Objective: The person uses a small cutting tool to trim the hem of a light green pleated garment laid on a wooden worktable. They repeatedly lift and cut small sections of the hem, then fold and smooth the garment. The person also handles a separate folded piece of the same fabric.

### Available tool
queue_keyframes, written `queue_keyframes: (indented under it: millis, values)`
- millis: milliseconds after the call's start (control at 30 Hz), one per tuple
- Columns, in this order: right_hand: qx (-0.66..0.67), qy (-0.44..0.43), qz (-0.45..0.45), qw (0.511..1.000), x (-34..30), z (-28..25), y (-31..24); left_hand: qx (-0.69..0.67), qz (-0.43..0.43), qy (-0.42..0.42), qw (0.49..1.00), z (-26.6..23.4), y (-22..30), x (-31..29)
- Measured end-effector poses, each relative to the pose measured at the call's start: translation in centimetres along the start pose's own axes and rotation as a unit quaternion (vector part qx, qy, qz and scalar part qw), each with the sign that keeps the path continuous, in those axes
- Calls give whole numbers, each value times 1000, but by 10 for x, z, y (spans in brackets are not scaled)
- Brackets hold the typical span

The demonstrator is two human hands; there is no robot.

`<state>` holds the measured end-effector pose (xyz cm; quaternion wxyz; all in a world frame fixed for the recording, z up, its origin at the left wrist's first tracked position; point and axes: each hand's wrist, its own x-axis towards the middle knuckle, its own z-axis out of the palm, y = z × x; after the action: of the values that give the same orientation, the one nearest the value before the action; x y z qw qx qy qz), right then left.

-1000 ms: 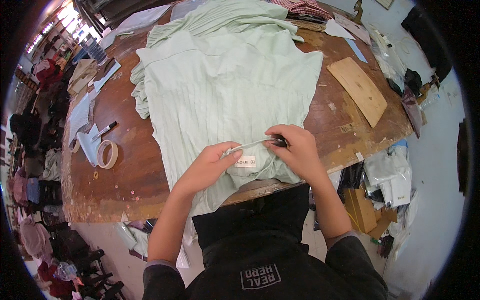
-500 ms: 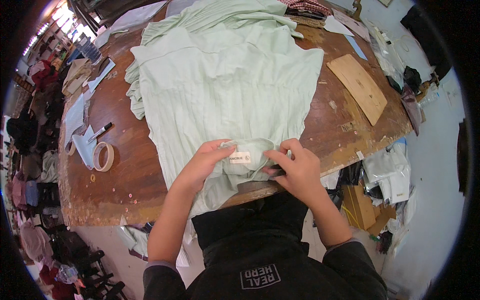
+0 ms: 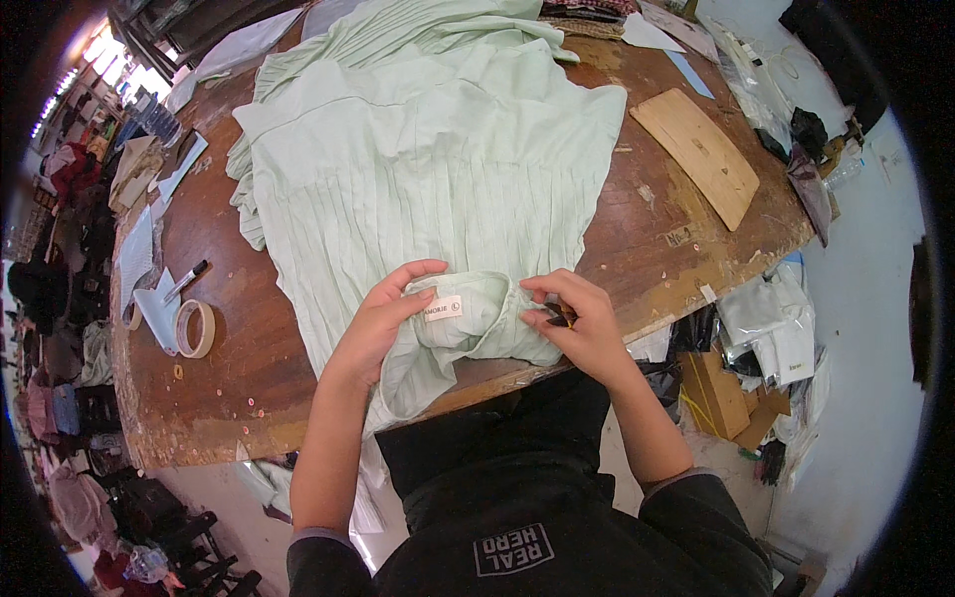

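Item 1: I logged a wht. label (image 3: 444, 307), dk. lettering plus circled char., on the pale grn. garment (image 3: 428, 189). Item 2: boxed gry. print (image 3: 513, 549), inverted to my cam., on the blk. shirt (image 3: 597, 542). Item 3: dk. marking (image 3: 679, 238) on the brn. table (image 3: 249, 348). Item 4: wrapped wht. pkg. (image 3: 793, 348); its print was too sm. to read.

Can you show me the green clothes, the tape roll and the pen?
Pale green garment (image 3: 428, 189): head view, on its pleated middle.
Tape roll (image 3: 208, 329): head view, on its ring's right side.
Pen (image 3: 186, 282): head view, mid-barrel.
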<state>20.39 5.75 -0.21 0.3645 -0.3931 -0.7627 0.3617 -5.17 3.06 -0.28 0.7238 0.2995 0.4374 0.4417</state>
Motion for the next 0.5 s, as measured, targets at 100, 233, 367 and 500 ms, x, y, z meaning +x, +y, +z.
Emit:
queue_keyframes:
  millis: [100, 233, 367, 500]
  values:
    - [0, -2, 9, 1000, -1, 1, 3, -7, 0, -4, 1000, -2, 0, 0]
    - [-6, 12, 30, 999, -4, -2, 20, 1, 11, -34, 999, -5, 2, -3]
    - [8, 46, 44, 998, -3, -1, 20, -5, 21, -86, 996, -6, 8, -7]
    - [5, 47, 32, 998, -2, 1, 21, 6, 53, -71, 996, -10, 2, -6]
